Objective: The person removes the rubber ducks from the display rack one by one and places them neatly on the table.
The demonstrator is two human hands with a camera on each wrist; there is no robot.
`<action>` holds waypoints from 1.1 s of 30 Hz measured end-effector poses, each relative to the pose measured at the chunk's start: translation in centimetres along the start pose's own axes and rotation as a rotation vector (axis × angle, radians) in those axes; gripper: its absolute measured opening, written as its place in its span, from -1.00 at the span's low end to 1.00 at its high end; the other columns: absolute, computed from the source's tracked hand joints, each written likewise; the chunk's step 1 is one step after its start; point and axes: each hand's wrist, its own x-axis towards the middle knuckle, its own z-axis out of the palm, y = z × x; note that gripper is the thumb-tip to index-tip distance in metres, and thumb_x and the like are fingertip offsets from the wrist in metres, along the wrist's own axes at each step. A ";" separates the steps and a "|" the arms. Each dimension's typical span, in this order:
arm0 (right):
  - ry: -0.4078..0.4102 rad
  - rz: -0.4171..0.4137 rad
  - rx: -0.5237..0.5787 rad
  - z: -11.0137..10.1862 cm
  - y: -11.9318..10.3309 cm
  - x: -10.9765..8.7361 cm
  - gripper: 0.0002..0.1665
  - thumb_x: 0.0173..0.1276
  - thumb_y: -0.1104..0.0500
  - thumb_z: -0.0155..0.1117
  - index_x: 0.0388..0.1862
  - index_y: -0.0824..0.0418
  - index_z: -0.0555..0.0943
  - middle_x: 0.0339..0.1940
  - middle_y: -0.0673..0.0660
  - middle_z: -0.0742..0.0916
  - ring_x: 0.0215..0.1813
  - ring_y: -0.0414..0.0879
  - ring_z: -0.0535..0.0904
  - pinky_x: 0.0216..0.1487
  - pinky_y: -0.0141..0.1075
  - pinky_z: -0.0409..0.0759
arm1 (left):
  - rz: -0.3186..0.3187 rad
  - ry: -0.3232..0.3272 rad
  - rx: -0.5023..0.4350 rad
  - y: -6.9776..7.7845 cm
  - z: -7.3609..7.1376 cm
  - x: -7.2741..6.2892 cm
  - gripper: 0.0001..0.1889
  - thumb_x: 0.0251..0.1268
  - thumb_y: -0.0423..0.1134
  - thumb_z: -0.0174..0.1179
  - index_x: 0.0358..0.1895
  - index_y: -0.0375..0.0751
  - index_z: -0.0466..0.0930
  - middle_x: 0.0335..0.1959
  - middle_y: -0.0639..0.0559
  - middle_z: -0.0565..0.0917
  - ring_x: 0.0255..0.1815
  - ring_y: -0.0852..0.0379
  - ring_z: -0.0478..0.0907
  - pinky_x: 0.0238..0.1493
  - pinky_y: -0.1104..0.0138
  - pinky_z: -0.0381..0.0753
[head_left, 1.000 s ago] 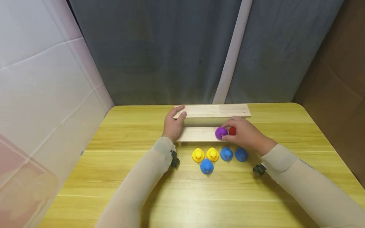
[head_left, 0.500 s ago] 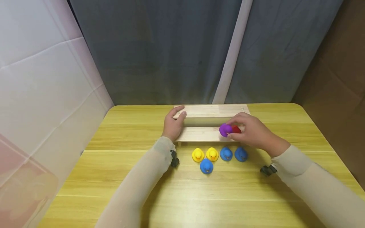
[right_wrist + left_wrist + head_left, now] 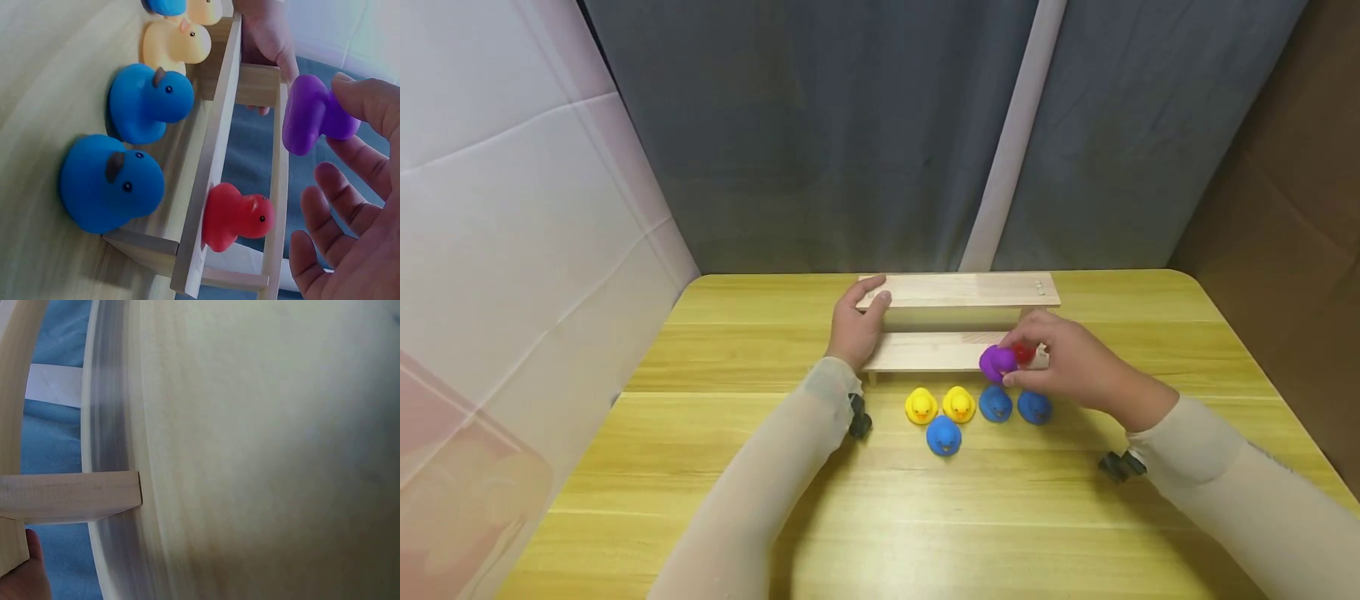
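Observation:
My right hand (image 3: 1071, 362) pinches a purple rubber duck (image 3: 997, 363) between thumb and forefinger, above the front edge of a two-step wooden stand (image 3: 925, 352). In the right wrist view the purple duck hangs clear of the stand and the other fingers are spread loosely. A red rubber duck (image 3: 234, 219) sits on the lower step near its right end; the right hand partly covers it in the head view. My left hand (image 3: 854, 327) holds the stand's left end, thumb in front and forefinger on the upper step (image 3: 962, 289). In the left wrist view, only part of it shows.
Before the stand, two yellow ducks (image 3: 940, 406) and two blue ducks (image 3: 1016, 406) form a row on the wood-grain table (image 3: 880, 525). Another blue duck (image 3: 943, 436) sits nearer. A grey curtain (image 3: 820, 150) hangs behind; a white cloth (image 3: 512, 208) hangs at left.
The purple duck, held in my right hand, has shifted right, rising from the lower step and then coming toward me. My left hand stays put on the stand.

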 end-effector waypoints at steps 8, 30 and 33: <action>-0.052 -0.028 0.024 1.2 0.0 -0.6 -0.67 0.12 0.19 0.72 -0.13 0.08 0.80 -0.16 0.04 0.70 -0.09 0.02 0.58 -0.03 -0.04 0.68 | 0.006 0.001 0.000 0.1 0.0 -0.1 -0.60 0.57 -0.01 0.19 0.37 0.11 0.62 0.51 0.09 0.51 0.31 0.04 0.50 0.51 0.06 0.37; -0.139 -0.080 -0.058 3.8 0.0 -1.8 -0.66 0.10 0.10 0.73 -0.13 -0.05 0.83 -0.23 -0.02 0.68 -0.13 -0.02 0.55 -0.10 -0.21 0.54 | 0.000 0.000 0.015 0.1 0.0 -0.2 -0.60 0.58 -0.01 0.18 0.38 0.12 0.62 0.44 0.06 0.56 -0.01 0.05 0.62 0.24 0.10 0.56; -0.138 -0.083 -0.078 4.2 0.1 -1.9 -0.65 0.07 0.08 0.74 -0.14 -0.07 0.83 -0.23 -0.03 0.68 -0.13 -0.02 0.57 -0.11 -0.23 0.54 | 0.004 0.000 0.021 0.1 0.0 -0.1 -0.60 0.58 -0.01 0.18 0.38 0.12 0.61 0.42 0.06 0.58 -0.13 0.07 0.63 0.15 0.15 0.58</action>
